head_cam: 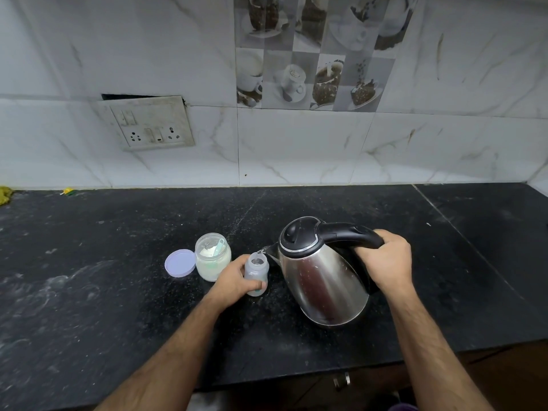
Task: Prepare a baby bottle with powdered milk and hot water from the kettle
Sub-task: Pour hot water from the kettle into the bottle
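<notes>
A small clear baby bottle point(256, 269) stands upright and uncapped on the black counter point(118, 292), with my left hand point(234, 281) wrapped around its lower half. My right hand point(385, 262) grips the black handle of a steel kettle point(321, 277), which is tilted left so its spout hangs just over the bottle's mouth. A thin stream of water shows at the spout. Left of the bottle stands an open glass jar of white milk powder point(212, 261) with a pale green scoop inside it.
The jar's lilac lid point(180, 262) lies flat on the counter to the jar's left. A switch and socket plate point(151, 123) is on the tiled wall behind. The counter's front edge runs below my forearms, with a cabinet knob point(341, 381) underneath.
</notes>
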Tool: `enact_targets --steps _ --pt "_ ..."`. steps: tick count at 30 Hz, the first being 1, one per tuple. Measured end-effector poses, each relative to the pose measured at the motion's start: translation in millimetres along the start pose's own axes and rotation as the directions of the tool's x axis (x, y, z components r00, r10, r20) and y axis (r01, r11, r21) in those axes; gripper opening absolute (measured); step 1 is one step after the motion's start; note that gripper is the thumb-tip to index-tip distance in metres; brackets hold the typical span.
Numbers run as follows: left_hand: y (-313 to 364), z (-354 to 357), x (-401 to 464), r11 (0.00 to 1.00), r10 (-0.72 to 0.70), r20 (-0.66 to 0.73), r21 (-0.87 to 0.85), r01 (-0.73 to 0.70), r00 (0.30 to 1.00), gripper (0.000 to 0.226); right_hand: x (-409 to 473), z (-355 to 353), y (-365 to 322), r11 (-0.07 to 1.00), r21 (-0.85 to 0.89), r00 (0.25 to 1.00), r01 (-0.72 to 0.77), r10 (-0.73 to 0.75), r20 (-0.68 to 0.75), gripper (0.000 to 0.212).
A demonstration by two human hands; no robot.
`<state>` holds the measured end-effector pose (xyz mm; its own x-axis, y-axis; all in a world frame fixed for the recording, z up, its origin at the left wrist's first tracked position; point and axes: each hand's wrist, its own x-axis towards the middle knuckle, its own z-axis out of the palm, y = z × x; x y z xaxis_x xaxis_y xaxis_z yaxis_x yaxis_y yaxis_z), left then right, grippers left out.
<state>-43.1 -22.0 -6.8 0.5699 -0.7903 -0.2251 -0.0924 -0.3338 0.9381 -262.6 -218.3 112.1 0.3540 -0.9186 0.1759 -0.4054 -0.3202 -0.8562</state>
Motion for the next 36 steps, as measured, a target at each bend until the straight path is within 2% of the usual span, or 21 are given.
enact_targets --steps 15,20,24,28,31,36 --pt "8 5 1 1.0 0.012 0.001 -0.02 -0.012 1.0 0.068 -5 6 9 0.991 0.124 0.999 -0.053 0.053 0.006 0.011" --pt "7 4 0 0.999 0.007 -0.011 -0.044 -0.008 1.0 0.068 -7 6 8 0.965 0.252 0.997 -0.071 0.076 -0.011 0.022" --pt "1 5 -1 1.0 -0.01 -0.036 -0.03 0.009 0.999 0.058 -2 7 3 0.93 0.363 0.994 -0.055 0.084 -0.065 0.039" --pt "-7 8 -3 0.999 -0.033 -0.069 -0.024 0.032 0.997 0.058 12 9 -8 0.883 0.465 0.991 -0.065 0.111 -0.072 0.029" --pt "-11 8 -3 0.999 -0.048 -0.102 -0.011 0.047 0.994 0.059 26 17 -21 0.857 0.51 0.989 -0.07 0.125 -0.074 0.034" --pt "-10 8 0 0.998 -0.06 -0.12 0.028 0.064 0.991 0.058 57 41 -48 0.844 0.533 0.994 -0.066 0.101 -0.036 0.029"
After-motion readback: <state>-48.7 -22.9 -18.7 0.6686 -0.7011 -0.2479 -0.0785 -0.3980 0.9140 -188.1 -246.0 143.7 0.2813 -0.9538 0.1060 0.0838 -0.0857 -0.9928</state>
